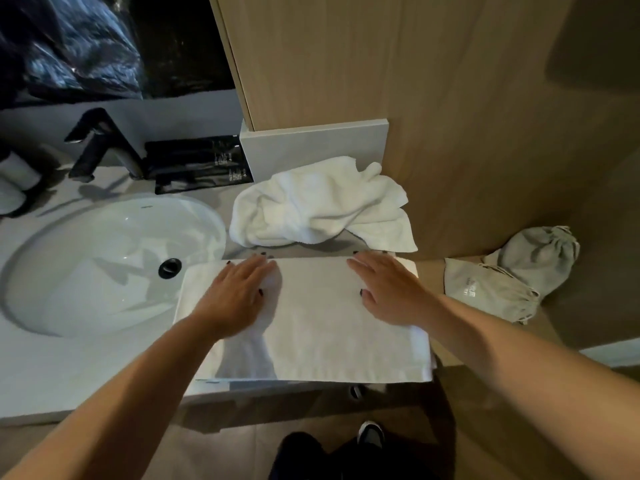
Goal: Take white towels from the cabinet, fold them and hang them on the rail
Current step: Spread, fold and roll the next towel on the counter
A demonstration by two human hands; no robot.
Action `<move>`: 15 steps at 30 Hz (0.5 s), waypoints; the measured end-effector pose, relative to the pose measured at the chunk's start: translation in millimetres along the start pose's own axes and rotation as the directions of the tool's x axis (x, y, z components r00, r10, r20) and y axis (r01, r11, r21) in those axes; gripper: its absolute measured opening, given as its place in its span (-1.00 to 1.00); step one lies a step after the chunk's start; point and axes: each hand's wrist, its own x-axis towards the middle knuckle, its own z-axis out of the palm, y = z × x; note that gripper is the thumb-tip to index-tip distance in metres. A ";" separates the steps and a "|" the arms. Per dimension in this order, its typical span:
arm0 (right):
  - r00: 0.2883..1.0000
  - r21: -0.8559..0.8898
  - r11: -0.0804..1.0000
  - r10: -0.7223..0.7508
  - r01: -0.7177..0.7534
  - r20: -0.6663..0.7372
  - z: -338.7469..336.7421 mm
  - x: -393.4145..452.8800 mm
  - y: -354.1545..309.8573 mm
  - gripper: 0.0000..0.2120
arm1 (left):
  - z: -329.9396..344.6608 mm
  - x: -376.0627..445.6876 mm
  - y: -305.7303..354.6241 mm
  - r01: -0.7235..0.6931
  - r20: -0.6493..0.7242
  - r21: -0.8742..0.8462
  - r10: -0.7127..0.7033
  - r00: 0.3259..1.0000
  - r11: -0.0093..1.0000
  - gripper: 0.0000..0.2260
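We press both palms flat on a folded white towel [311,317] that lies on the tabletop [104,368] just right of the sink [104,265], its near edge reaching the tabletop's front edge. Our left hand [239,296] rests on the towel's left part, fingers [266,263] straight and close together, reaching its far edge. Our right hand [388,289] lies flat on the right part, its fingers likewise straight and holding nothing. Behind the folded towel a second, crumpled towel [322,202] sits against the wooden cabinet [415,81]. A black tap [100,143] stands behind the sink, with a dark tray [197,164] beside it. Two grey drawstring bags [512,271] lie to the right on a lower wooden surface.
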 end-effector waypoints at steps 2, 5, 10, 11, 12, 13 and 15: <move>0.992 0.087 0.996 0.015 -0.026 0.123 -14.0 11.6 -3.5 -0.45 | -14.2 17.4 5.3 -0.066 0.064 -0.021 0.067 0.996 0.998 -0.47; 0.967 0.071 0.994 0.070 -0.089 0.245 -24.9 38.0 -5.8 -0.34 | -26.9 40.1 3.3 -0.087 0.140 -0.010 0.088 0.986 0.996 -0.41; 0.938 0.053 0.975 0.190 -0.214 0.289 -21.8 62.6 -4.3 -0.56 | -37.2 56.8 -28.3 0.002 0.231 0.001 -0.002 0.973 1.000 -0.38; 0.929 0.081 0.966 0.211 -0.246 0.305 -22.6 63.3 -4.9 -0.58 | -38.0 56.8 -35.5 0.033 0.244 -0.042 -0.022 0.970 0.999 -0.37; 0.920 0.102 0.961 0.211 -0.258 0.331 -23.3 64.2 -5.1 -0.60 | -38.3 56.0 -42.6 0.065 0.266 -0.084 -0.040 0.963 0.994 -0.36; 0.917 0.120 0.960 0.198 -0.253 0.347 -24.9 64.7 -6.0 -0.63 | -37.9 54.8 -49.6 0.084 0.285 -0.123 -0.046 0.957 0.989 -0.35; 0.923 0.137 0.961 0.184 -0.241 0.338 -28.8 64.9 -5.6 -0.80 | -38.9 53.1 -60.7 0.104 0.321 -0.167 -0.046 0.946 0.980 -0.35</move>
